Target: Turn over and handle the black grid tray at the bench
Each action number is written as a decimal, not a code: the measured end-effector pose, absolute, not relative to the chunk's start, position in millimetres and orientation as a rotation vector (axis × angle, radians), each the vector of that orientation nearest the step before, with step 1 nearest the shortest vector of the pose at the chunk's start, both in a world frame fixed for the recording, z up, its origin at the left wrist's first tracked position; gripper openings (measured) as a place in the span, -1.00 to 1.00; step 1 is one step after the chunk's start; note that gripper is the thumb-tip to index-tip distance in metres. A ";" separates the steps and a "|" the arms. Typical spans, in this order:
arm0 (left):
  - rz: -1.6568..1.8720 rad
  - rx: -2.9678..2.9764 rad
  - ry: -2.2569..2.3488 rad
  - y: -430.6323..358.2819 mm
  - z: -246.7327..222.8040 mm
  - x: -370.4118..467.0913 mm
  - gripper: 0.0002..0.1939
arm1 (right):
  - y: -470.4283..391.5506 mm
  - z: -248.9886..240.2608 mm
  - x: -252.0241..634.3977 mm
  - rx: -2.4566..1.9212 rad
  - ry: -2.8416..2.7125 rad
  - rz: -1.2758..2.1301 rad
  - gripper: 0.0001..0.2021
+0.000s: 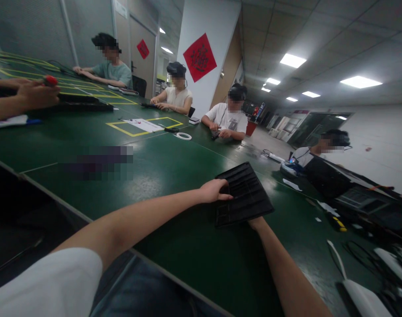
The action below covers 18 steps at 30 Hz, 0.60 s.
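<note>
A black tray (pixel 245 193) with ridged, narrow compartments is held tilted above the green table in front of me. My left hand (pixel 216 190) is at its left side, fingers closed on it with a thumb and finger showing on the front face. From below, my right hand (pixel 257 223) reaches behind the lower right edge and bears the tray; its fingers are hidden by it. I cannot make out any small parts inside the compartments.
The green table (pixel 174 163) carries a white sheet (pixel 143 125) within yellow tape, a tape roll (pixel 183 136), and a blurred purple patch (pixel 95 163). Cables, a white device (pixel 366 299) and a yellow-handled tool (pixel 338 223) lie at right. Several people sit around; another person's hand (pixel 38 94) holds something red.
</note>
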<state>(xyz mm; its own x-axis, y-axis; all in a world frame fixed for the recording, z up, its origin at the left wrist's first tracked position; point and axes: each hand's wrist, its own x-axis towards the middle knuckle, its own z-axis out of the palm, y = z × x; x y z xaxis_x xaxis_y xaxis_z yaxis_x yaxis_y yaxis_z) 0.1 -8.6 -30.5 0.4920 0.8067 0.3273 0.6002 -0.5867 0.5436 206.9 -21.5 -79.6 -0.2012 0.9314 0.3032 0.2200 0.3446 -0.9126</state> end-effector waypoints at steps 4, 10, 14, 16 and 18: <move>0.844 2.167 1.163 -5.4 -25.7 -2.5 -0.53 | -9.8 -85.1 206.9 -1.008 -1.875 0.695 -0.39; 1.137 1.164 1.449 10.9 -22.0 -11.9 -0.81 | -1.9 -95.1 211.4 -0.975 -1.985 0.459 -0.45; 1.094 0.997 1.398 15.8 -20.7 -15.1 -0.83 | -3.5 -96.9 213.8 -0.973 -2.009 0.447 -0.42; 1.055 0.979 1.328 12.9 -18.3 -13.8 -0.91 | -4.9 -92.8 211.0 -0.979 -2.043 0.456 -0.43; 1.004 0.992 1.266 7.2 -15.0 -11.9 -0.87 | -5.9 -88.1 207.3 -0.965 -2.097 0.506 -0.45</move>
